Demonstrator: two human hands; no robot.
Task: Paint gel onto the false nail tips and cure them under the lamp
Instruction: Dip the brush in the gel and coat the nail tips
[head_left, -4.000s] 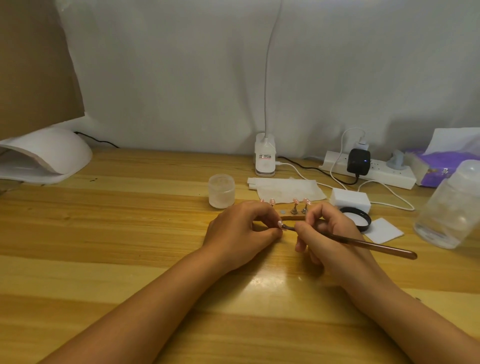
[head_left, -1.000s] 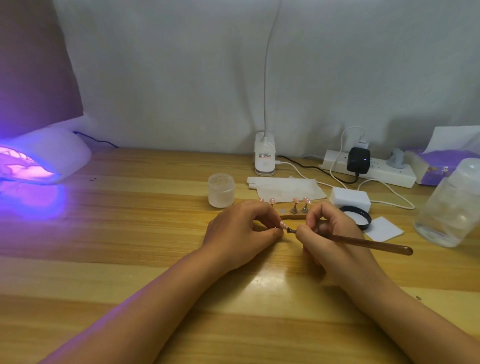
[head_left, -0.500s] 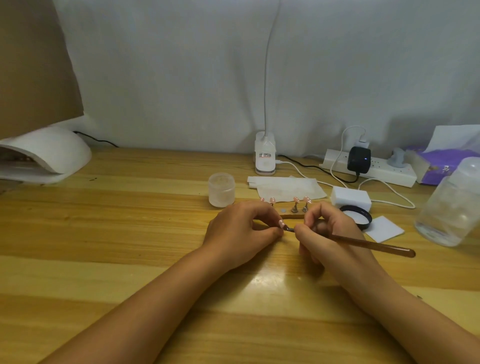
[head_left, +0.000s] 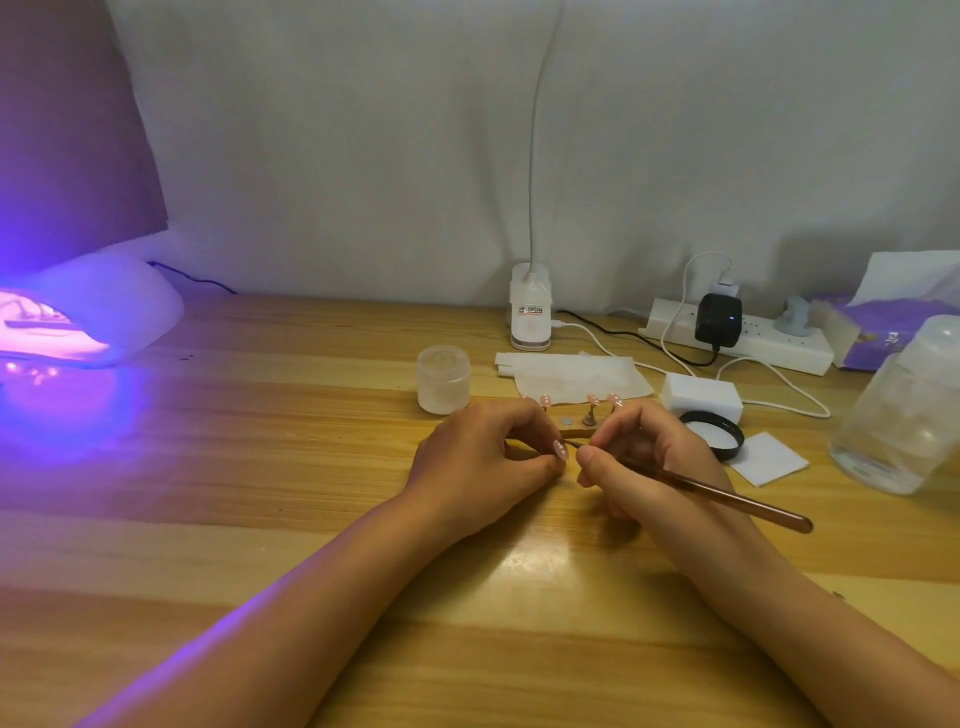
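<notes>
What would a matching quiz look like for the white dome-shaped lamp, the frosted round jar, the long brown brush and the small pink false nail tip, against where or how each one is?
Things:
1. white dome-shaped lamp
2. frosted round jar
3. long brown brush
4. small pink false nail tip

Place or state:
A. gripped in the right hand
B. glowing purple, far left on the table
C. pinched in the left hand
D. standing upright beyond the left hand

Pairs: 1-B, 2-D, 3-A, 4-C.

Left hand (head_left: 483, 462) pinching nail tip (head_left: 560, 450) — right hand (head_left: 649, 462) gripping brush (head_left: 727, 498), forearms converging
</notes>
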